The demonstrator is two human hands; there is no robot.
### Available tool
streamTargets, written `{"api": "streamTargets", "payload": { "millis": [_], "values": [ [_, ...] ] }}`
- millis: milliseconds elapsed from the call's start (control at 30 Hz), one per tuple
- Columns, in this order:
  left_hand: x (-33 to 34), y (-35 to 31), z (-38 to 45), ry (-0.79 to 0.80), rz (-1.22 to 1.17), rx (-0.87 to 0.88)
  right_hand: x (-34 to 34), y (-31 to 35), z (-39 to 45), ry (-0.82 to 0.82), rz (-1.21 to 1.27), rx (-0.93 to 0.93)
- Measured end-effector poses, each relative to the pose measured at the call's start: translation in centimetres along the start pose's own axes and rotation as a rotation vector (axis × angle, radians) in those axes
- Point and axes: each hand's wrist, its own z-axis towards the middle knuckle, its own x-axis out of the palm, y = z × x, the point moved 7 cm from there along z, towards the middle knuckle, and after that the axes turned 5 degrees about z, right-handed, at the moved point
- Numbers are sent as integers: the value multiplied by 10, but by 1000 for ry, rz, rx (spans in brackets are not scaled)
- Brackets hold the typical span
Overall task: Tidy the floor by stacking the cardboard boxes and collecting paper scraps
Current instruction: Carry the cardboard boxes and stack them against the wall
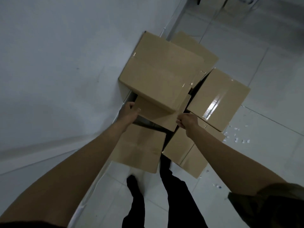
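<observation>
Stacking in progress against the wall (57,63), probably so the pile has something to lean on and stays out of the walkway. Left hand (129,111) sits at the near-left corner of the top box (164,71); its grip curls on the box's lower edge, thumb on the cardboard, likely to steady or nudge it square. That box rides on the lower box (139,145), overhanging toward the camera, so it looks not fully seated. Right hand (186,120) pinches the near-right edge of a hanging flap (158,114), grip closed tight on the cardboard, apparently to pull that side into line. Taped box (218,97) stands on the floor just beside the stack, touching a flattened-looking piece (184,150) below it; judged still to be stacked. Paper scraps (236,137) lie scattered on the floor tiles (271,79) right of the boxes, untouched, so collection is still pending. Legs in dark trousers (177,195) stand close before the pile.
</observation>
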Motion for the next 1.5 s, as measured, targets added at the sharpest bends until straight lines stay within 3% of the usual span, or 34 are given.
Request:
{"api": "streamTargets", "payload": {
  "millis": [400, 600, 833, 933, 1100, 1267, 1500],
  "values": [
    [-17, -11, 93, -46, 162, 4, 17, -5, 76, 10, -291, -182],
    [-30, -26, 125, -133, 116, 64, 4, -27, 76, -33, -205, -226],
    [-17, -33, 140, 9, 153, 37, -18, -23, 85, 50, -140, -169],
    [-12, -31, 134, 62, 183, 22, -17, -15, 78, 127, -111, -80],
    [1, -14, 101, 77, 5, -52, -20, -7, 51, 116, -4, -54],
    [9, 14, 37, 12, -148, 65, -42, -19, 3, 91, 42, -88],
    [28, 85, -62, 91, -329, -104, -81, -62, -64, 107, 21, -38]
  ]
}}
